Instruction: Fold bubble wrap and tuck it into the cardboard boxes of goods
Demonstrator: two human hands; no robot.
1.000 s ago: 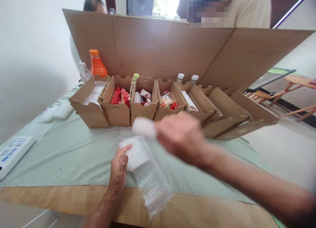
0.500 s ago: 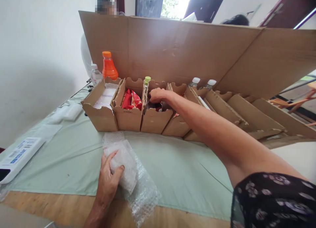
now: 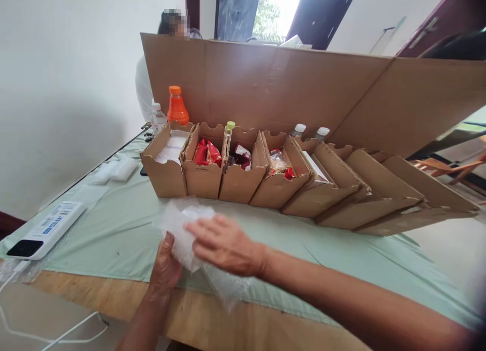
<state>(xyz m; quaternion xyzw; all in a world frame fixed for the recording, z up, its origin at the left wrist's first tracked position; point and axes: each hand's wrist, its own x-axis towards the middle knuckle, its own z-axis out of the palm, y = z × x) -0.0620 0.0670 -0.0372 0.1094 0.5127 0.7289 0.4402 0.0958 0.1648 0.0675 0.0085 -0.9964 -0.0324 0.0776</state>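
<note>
My left hand [image 3: 166,270] grips a folded bundle of clear bubble wrap [image 3: 181,242] above the front of the table, thumb on its near side. Across the top of the same bundle lies my right hand [image 3: 226,247], fingers stretched out and slightly blurred. Its thumb is hidden, and I make out nothing held in it. A loose sheet of bubble wrap [image 3: 230,287] hangs below my right hand toward the table edge. Whatever the bundle wraps, if anything, cannot be made out.
Behind my hands stands a row of cardboard bins [image 3: 243,186], several holding packets. A tall cardboard panel [image 3: 266,82] rises behind, with an orange bottle [image 3: 177,108] before it. A white power bank-like device [image 3: 47,229] lies left on the green cloth [image 3: 114,234]. Beyond the panel is a person [image 3: 143,85].
My right hand has left the third bin and come down onto the bubble wrap. My left hand has lifted and tilted the bundle. The view has shifted a little.
</note>
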